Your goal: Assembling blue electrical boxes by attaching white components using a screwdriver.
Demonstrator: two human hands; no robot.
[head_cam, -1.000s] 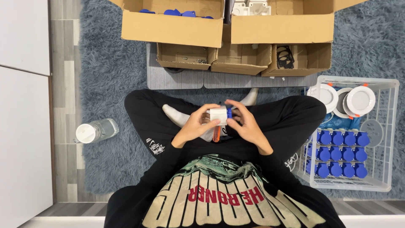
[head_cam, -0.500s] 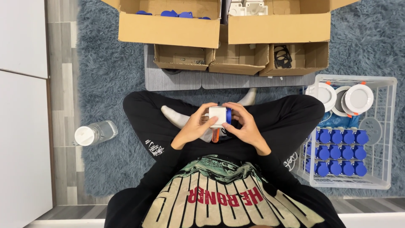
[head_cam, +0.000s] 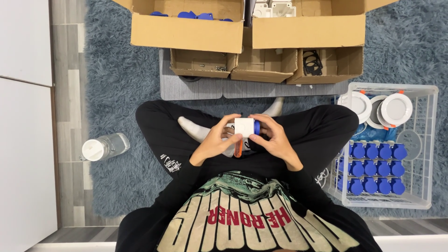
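I sit cross-legged on a blue-grey rug and hold a small white box-shaped part with a blue cap over my lap. My left hand grips its left side. My right hand grips the right side, at the blue cap. An orange, stick-like tool pokes down just below the part, between the hands; which hand holds it is hidden.
Open cardboard boxes with blue and white parts stand ahead, with smaller boxes in front of them. A white wire basket at my right holds several blue caps and white round fittings. A clear plastic bottle lies at my left.
The hands and the part stay in nearly the same place over my lap; only slight finger shifts show.
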